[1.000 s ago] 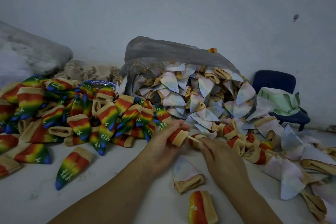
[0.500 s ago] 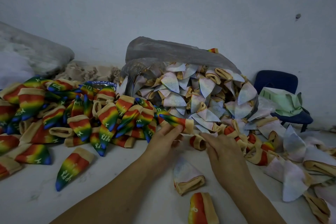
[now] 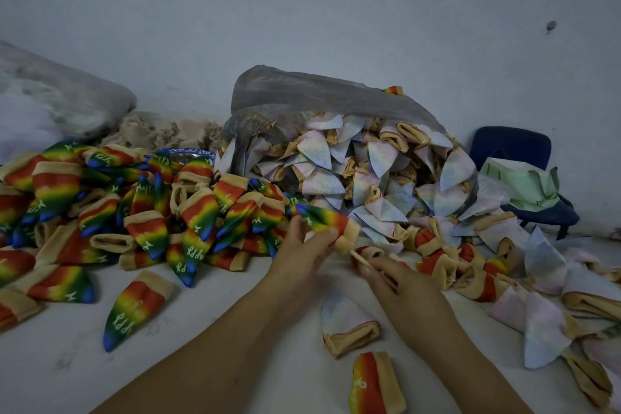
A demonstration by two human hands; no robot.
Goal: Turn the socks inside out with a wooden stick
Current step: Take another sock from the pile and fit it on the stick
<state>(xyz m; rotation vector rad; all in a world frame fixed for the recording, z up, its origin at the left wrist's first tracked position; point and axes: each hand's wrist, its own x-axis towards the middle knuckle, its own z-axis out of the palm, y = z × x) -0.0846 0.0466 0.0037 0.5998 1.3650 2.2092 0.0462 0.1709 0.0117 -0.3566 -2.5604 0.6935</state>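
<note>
My left hand (image 3: 304, 250) grips a rainbow sock (image 3: 324, 218) with a tan cuff, its blue toe pointing up and left. A thin wooden stick (image 3: 359, 256) comes out of the cuff toward my right hand (image 3: 401, 292), which pinches its lower end. A heap of rainbow socks (image 3: 134, 212) lies to the left. Pale inside-out socks (image 3: 363, 175) spill from a clear plastic bag (image 3: 312, 94) behind my hands.
Loose socks lie on the white surface (image 3: 67, 363): a rainbow one (image 3: 134, 309) at left, a pale one (image 3: 347, 323) and a short rainbow one (image 3: 374, 383) near my right forearm. A blue chair (image 3: 510, 148) with green cloth (image 3: 524, 185) stands at right, against the wall.
The sock went from a short bunched stub on the stick to a long rainbow cone stretched up and left. My right hand drew back, so more of the stick shows below the cuff.
</note>
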